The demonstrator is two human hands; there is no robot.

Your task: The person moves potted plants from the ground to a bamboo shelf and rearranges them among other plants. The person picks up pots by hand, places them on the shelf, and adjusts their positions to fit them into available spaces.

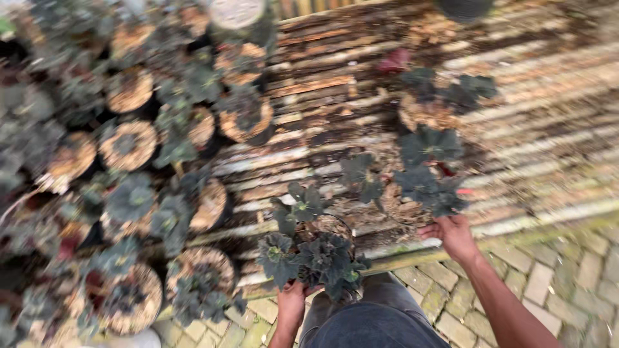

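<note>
Dark-leaved pots, seemingly one per hand (291, 303)

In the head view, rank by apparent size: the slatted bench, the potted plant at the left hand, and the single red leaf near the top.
1. Slatted bench, largest.
2. Potted plant at the left hand.
3. Red leaf, smallest; it is farther away and blurred.

You have no packages, labels, signs or screens in front of you here; nothing of that kind shows anywhere in this blurred view from your head camera.
</note>
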